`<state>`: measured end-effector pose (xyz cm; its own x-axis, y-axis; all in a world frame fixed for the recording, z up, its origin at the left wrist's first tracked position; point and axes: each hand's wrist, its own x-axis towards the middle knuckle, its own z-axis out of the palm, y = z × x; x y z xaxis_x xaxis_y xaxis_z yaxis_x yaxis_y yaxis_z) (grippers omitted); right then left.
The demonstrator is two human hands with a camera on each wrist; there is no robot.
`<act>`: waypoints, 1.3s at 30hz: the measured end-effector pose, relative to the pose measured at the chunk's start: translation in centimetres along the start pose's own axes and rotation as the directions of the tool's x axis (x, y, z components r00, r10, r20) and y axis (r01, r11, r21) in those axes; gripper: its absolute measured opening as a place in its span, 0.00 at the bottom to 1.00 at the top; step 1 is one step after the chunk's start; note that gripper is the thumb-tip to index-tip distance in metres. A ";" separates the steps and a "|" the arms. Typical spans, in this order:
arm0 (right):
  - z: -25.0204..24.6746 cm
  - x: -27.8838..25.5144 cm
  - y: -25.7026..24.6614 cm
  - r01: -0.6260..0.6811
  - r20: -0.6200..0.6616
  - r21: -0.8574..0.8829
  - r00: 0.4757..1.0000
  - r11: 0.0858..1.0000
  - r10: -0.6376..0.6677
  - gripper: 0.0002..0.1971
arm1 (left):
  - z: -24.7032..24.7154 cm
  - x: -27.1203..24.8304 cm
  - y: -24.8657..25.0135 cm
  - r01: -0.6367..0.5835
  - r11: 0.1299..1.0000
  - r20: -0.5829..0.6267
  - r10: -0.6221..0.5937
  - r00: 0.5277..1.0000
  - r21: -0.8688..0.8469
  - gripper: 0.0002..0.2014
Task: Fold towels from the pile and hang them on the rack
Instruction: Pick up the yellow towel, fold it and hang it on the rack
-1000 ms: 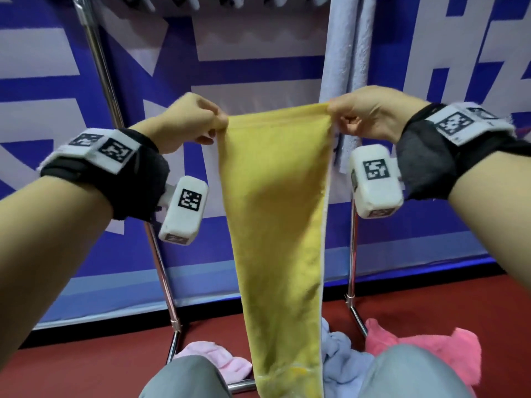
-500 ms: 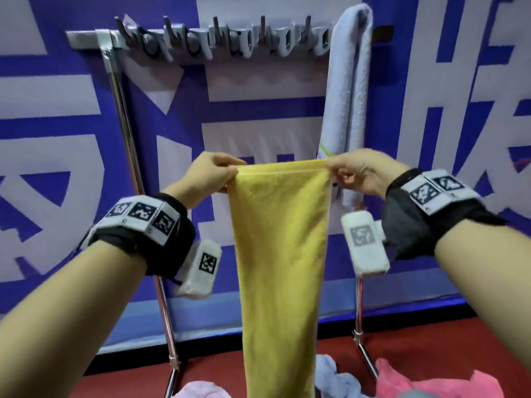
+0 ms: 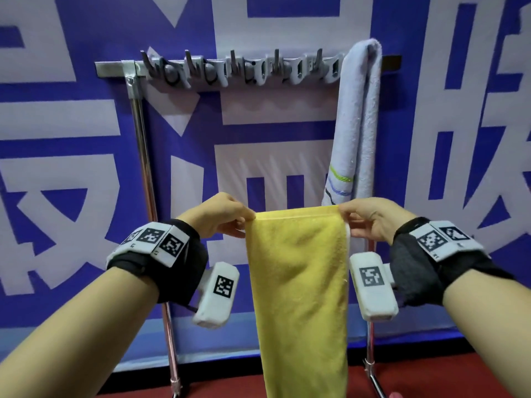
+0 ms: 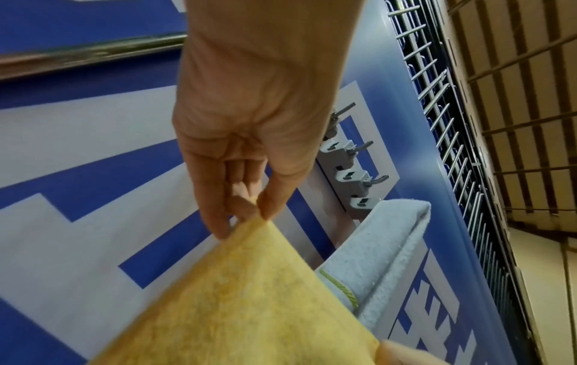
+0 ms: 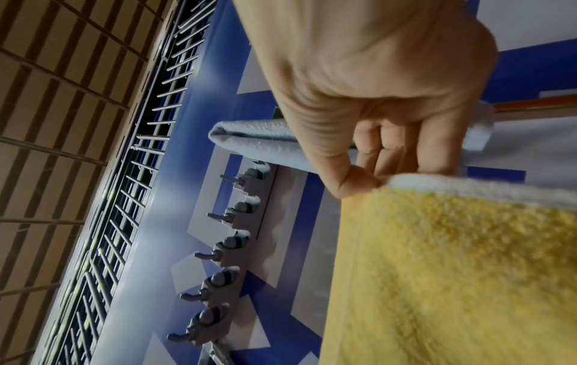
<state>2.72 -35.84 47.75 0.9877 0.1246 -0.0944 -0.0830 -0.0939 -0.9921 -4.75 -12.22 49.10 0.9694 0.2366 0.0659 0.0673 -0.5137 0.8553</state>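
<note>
Pinching yellow towel [image 3: 298, 271] corners: left hand [image 3: 221, 218], right hand [image 3: 370, 222], raised level.

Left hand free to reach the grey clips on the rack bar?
Probably not: the left hand pinches a corner of the folded yellow towel, and the grey clips sit well above it, unobstructed.

Fluffy cloth towel [image 3: 298, 282], shiny metal rack [image 3: 115, 69]

Black wrist straps [image 3: 178, 271], white coded camera blocks [image 3: 217, 294]
</note>
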 end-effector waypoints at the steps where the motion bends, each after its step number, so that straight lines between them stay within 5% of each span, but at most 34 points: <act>1: 0.2 0.1 0.2 0.006 -0.007 0.004 1.000 1.000 -0.006 0.10 | 0.3 0.0 0.0 0.032 0.999 -0.046 -0.034 0.998 -0.041 0.05; 6: 1.4 0.5 0.8 0.037 -0.027 0.050 0.999 0.998 -0.036 0.07 | 2.0 0.1 0.3 0.112 0.970 -0.119 -0.140 0.983 -0.214 0.03; 12: 2.5 0.2 1.1 0.098 -0.092 0.088 0.992 0.991 -0.090 0.08 | 2.4 0.5 0.3 0.082 0.977 -0.169 -0.049 0.985 0.197 0.04; 20: 5.4 -0.7 2.6 0.321 -0.035 -0.023 0.946 0.947 -0.321 0.08 | 4.2 -0.3 1.6 0.183 0.938 0.095 -0.162 0.982 -0.295 0.03; 39: 6.4 -2.2 4.2 0.537 -0.058 -0.308 0.813 0.785 -0.579 0.02 | 6.6 -0.6 2.4 0.110 0.966 -0.018 -0.118 0.993 -0.235 0.06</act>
<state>-0.67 -30.16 43.26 0.8591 0.0985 0.5022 0.5059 -0.3115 -0.8044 -3.59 -19.08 47.75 0.9503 0.3103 -0.0261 0.1165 -0.2766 0.9539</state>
